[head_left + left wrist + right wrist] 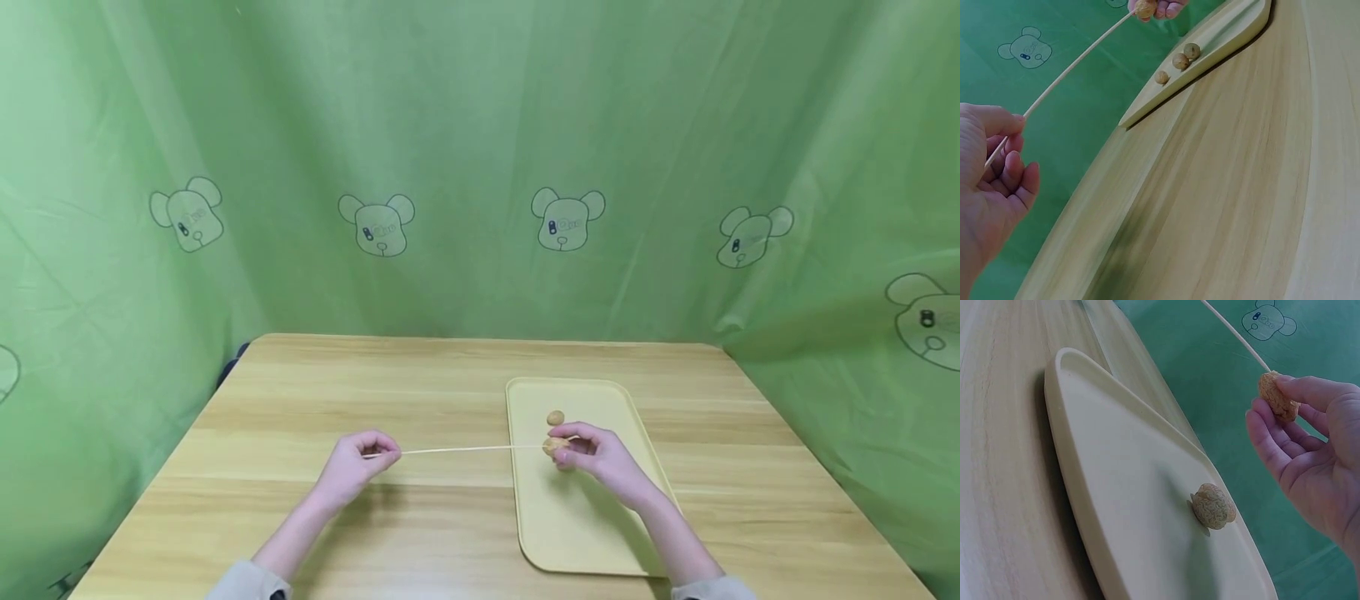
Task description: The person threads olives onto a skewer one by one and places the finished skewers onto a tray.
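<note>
A long thin wooden skewer [465, 449] runs almost level between the two hands. My left hand [352, 469] pinches it between thumb and index finger toward its left end, the other fingers curled loosely. With thumb and fingertips, my right hand [611, 467] holds a brown, wrinkled fried meatball [1279, 397] above the tray [592, 542]. The skewer's far end meets this meatball; how deep it goes in is hidden. Several similar meatballs [1180, 60] lie on the tray, one of them [556, 417] just beyond the right hand in the head view.
The pale yellow tray, with a low raised rim, lies lengthwise on the right half of a wooden table [300, 400]. Green curtains [465, 125] with bear-head prints hang behind the table and along both sides.
</note>
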{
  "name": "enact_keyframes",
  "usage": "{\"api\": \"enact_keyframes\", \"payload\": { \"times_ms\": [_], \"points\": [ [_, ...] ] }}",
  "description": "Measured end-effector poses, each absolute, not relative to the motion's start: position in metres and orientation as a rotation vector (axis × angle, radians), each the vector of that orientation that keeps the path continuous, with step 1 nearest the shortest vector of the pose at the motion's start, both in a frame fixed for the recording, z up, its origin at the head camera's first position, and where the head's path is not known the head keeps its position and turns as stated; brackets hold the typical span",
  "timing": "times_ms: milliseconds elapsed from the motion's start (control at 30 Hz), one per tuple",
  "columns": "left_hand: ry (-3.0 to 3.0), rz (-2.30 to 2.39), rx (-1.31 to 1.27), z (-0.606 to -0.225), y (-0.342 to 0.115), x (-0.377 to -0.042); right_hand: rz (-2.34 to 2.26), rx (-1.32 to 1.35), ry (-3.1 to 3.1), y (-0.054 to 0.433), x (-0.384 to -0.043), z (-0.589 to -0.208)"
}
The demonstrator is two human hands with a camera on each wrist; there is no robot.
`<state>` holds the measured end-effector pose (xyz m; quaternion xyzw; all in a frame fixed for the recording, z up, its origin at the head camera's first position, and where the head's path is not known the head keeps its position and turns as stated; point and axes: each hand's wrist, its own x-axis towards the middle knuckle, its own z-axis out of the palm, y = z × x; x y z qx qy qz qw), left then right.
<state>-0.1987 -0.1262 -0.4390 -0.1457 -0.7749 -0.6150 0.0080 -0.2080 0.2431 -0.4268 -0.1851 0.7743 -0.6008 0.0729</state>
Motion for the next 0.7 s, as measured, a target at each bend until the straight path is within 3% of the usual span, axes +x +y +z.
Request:
{"api": "enact_keyframes", "payload": {
  "times_ms": [700],
  "points": [
    [-2.451,-1.92,-0.48,-0.4367,-0.1213,-0.1997,-1.966,-0.666,2.289,0.2465,-0.207,-0.4314]
  ]
}}
